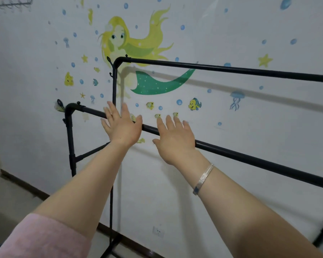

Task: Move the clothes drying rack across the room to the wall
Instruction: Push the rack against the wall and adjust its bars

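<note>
My fingers (111, 110) are spread flat on both hands, clamped on nothing. The left hand (122, 127) and right hand (175, 141) hover in front of the lower black bar of the clothes drying rack (250, 155); I cannot tell whether they touch it. Beyond the fingers, the rack's taller bar stands just beside the wall (250, 112), across its mermaid sticker (138, 53).

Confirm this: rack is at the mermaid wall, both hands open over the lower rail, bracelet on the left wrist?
Not quite. The head view shows the bracelet on the right wrist. The rest stands: rack by the mermaid wall, left hand and right hand open over the lower rail.
</note>
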Action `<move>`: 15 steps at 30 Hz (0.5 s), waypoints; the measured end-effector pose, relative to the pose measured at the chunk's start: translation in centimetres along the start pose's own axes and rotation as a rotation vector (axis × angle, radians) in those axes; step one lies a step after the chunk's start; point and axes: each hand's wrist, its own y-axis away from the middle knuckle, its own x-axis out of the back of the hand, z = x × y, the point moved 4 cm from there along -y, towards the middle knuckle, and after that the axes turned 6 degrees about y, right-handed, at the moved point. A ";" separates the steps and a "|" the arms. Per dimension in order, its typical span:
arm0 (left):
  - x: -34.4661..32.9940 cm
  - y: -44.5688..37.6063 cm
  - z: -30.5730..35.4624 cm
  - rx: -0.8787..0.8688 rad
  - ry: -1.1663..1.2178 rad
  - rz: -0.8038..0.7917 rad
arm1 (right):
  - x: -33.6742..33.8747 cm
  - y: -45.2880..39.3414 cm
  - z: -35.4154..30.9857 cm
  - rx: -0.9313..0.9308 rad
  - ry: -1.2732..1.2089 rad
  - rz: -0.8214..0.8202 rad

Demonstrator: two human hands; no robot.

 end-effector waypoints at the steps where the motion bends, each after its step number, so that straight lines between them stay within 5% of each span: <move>1: -0.7 0.6 1.4 -0.074 -0.021 -0.008 | -0.1 0.6 1.1 -0.018 0.026 0.016; 9: -3.9 9.5 13.3 -0.580 -0.062 -0.092 | 0.1 7.6 10.7 -0.177 0.109 0.062; 15: -6.4 16.6 21.6 -0.878 -0.040 -0.345 | -0.3 16.1 20.6 -0.365 0.190 -0.013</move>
